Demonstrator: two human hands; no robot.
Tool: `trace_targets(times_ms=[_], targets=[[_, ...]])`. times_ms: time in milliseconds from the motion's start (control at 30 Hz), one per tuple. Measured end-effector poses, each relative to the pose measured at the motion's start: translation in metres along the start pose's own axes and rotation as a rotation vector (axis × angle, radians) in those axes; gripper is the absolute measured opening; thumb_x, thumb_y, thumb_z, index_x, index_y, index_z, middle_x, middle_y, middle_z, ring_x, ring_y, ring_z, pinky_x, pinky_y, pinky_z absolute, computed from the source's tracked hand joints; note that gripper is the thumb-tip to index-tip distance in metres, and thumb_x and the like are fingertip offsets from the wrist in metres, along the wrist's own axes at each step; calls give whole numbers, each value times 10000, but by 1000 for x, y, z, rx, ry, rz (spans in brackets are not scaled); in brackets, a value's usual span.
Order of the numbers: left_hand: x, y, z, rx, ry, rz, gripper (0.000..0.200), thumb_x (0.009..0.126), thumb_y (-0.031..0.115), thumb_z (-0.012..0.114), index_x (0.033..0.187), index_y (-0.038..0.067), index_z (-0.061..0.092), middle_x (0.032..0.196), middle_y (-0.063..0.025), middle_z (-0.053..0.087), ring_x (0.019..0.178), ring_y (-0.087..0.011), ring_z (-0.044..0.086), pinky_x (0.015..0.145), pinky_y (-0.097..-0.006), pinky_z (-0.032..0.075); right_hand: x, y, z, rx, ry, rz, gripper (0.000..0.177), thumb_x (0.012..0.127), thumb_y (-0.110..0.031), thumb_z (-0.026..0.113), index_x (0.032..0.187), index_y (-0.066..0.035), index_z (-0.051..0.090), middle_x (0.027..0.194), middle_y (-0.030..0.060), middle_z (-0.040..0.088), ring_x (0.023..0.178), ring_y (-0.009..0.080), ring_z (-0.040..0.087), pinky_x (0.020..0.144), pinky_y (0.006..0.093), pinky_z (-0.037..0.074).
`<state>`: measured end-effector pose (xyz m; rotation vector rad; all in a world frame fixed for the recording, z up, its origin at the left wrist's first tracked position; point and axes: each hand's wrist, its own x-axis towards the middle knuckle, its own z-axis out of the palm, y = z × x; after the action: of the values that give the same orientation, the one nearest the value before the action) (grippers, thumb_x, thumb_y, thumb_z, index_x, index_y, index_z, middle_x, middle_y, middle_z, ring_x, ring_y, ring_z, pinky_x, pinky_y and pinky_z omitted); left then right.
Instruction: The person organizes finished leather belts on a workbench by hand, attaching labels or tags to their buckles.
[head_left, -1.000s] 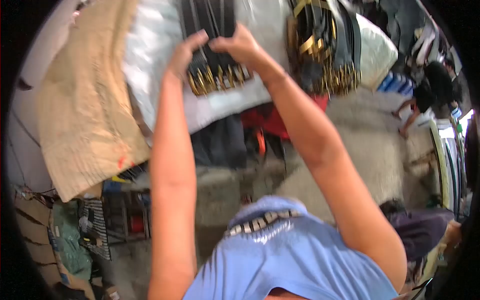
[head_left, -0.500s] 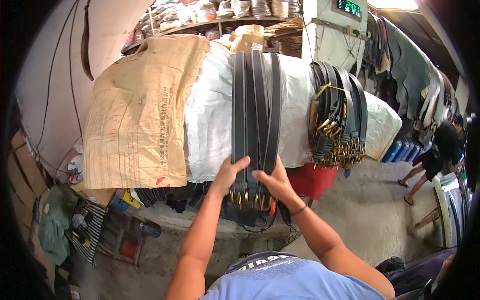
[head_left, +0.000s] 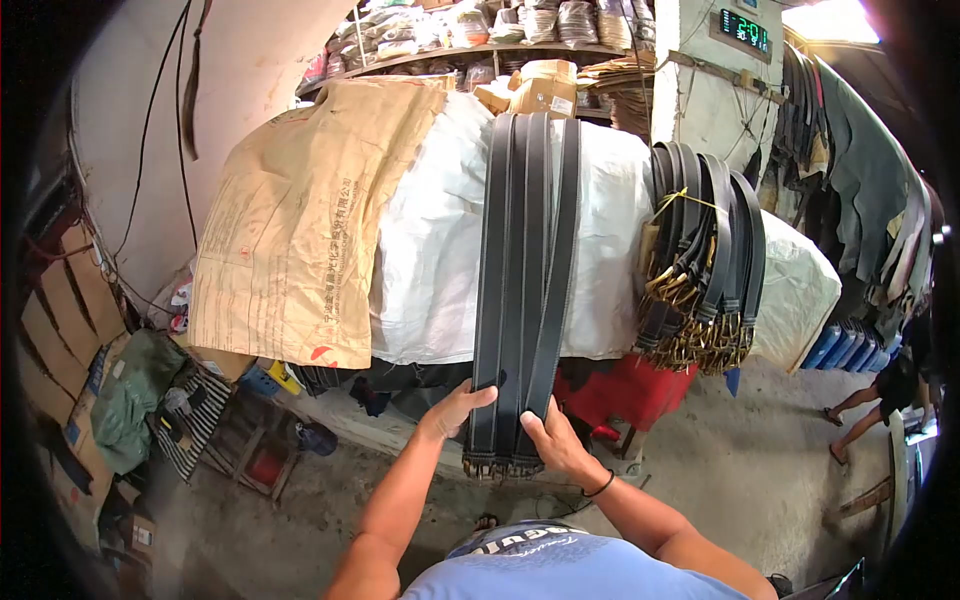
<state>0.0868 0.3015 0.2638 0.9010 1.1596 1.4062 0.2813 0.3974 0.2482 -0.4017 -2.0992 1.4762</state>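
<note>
1. Dark grey belts (head_left: pixel 515 270): laid lengthwise across white sheet (head_left: pixel 425 250), lower ends past its near edge; buckles (head_left: pixel 490 469) at bottom.
2. Left hand (head_left: pixel 458 410): grasping belts' left side, below sheet's near edge, thumb on top.
3. Right hand (head_left: pixel 556 440): grasping belts' right side, likewise below sheet.
4. Tied belt bundle (head_left: pixel 712 235): sheet's right side.
5. Brown paper (head_left: pixel 285 240): sheet's left.

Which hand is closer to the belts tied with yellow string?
Right. The right hand is below and left of the tied belts here; the left hand is farther, on the left side of the held belts.
</note>
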Motion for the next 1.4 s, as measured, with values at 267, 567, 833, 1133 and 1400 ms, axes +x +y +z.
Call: trace_targets(times_ms=[267,567,833,1133,1400], targets=[[5,-3,33,-14,59,15,606,788,187,764,1310,19,505,1225,-83,594,1121,-210,567,991,-355,428,-8,6,-20,-61,-150,-46,431,993,-285,460,1289,25,412,1201,260,515,1154,385,509,983,437,397],[9,-29,49,191,179,67,493,769,161,782,1207,10,614,1159,-67,639,1068,-175,573,942,-315,446,-10,38,-43,-223,-170,-163,492,981,-309,463,1332,28,393,1121,268,473,1072,425,469,943,470,399],[22,-49,43,70,218,38,496,759,144,762,1212,26,601,1175,-62,627,1083,-189,582,958,-337,443,-11,29,-34,48,190,-218,477,916,-14,528,1366,-11,370,1133,233,484,1113,385,492,984,419,388],[24,-54,43,-76,160,76,639,711,215,819,1258,28,548,1170,-58,621,1092,-192,582,969,-352,445,7,34,-29,-155,255,-488,453,868,47,579,1280,-69,431,1357,228,371,1257,361,419,1042,405,353],[12,-35,47,202,229,89,562,759,214,792,1232,-8,586,1169,-72,624,1096,-173,554,958,-324,426,47,-6,-29,753,41,156,558,845,6,590,1361,27,377,1237,127,550,1085,186,556,953,329,453]])
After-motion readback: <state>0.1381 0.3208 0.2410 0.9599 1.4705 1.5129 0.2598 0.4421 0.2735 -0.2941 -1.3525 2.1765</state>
